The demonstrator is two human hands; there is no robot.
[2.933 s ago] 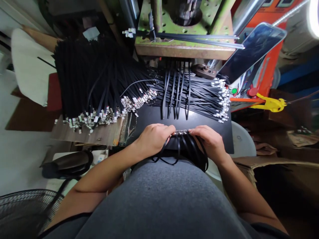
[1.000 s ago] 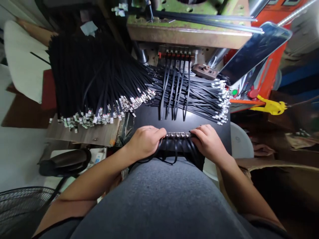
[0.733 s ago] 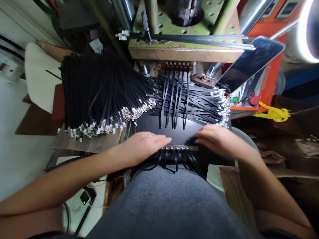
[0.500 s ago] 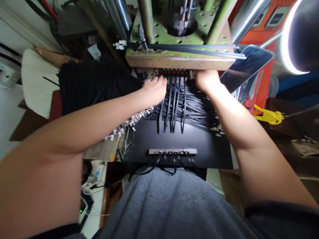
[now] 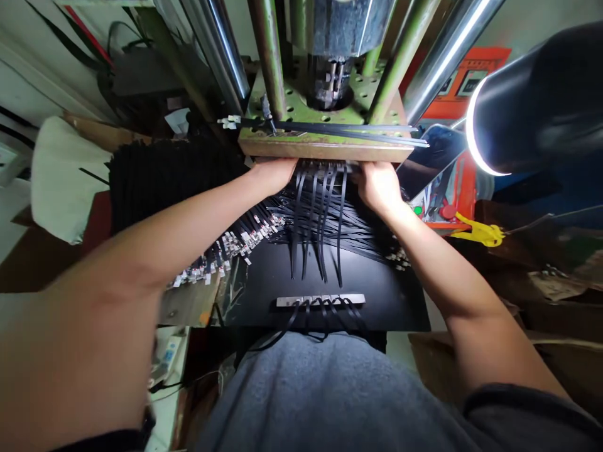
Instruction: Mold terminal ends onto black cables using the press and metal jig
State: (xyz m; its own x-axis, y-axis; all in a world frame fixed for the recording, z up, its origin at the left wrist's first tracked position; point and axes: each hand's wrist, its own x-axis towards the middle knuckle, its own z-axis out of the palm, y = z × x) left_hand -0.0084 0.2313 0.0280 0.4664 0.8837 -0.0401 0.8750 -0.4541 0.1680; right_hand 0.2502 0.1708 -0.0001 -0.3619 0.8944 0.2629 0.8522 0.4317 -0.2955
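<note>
Black straps (image 5: 320, 216) lay fanned on a black board (image 5: 377, 295), below the press (image 5: 306, 150) at 12 o'clock. The left hand (image 5: 271, 176) and right hand (image 5: 379, 188) reached in there, fingers curled from view, so any grip could not be told.

The left arm (image 5: 155, 263) stretches from the lower left corner of the frame toward the upper centre, and the right arm (image 5: 447, 289) comes up from the lower right. The left hand (image 5: 271, 176) and right hand (image 5: 379, 188) sit near each other, just above the centre of the frame, backs upward, fingers curled forward and mostly hidden, so their grip cannot be told.
</note>
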